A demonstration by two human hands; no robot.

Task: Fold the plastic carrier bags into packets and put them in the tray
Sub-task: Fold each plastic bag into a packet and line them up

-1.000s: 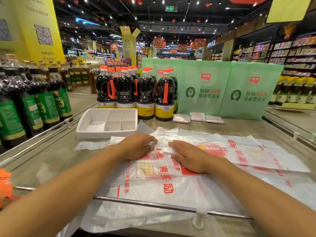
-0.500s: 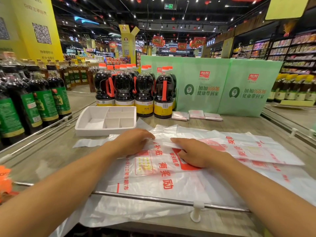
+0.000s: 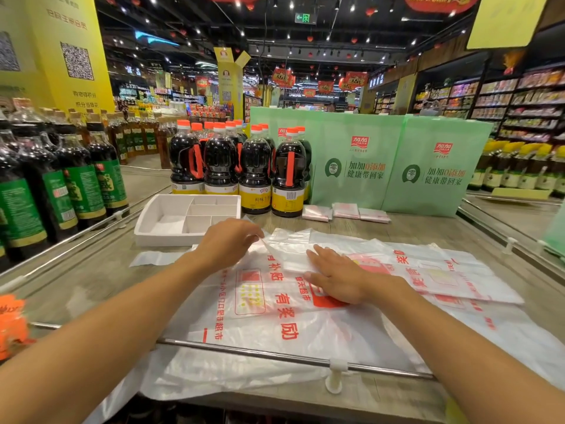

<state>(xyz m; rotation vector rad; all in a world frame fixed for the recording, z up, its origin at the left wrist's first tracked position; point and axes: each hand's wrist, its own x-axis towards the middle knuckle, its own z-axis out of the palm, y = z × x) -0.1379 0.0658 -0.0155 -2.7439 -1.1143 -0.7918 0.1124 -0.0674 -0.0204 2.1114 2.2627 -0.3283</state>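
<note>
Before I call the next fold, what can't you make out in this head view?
- Left hand fingertips: curled under the hand, so the grip on the white plastic carrier bag with red print is unclear.
- Bag's near edge: hangs below the metal rail.
- White divided tray: near compartments partly behind the left hand.
- Three folded packets: too small to check.

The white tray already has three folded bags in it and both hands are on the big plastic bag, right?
Not quite. The head view shows the white tray empty; the three folded packets lie on the shelf beside the bottles. Both hands are on the plastic bag.
</note>
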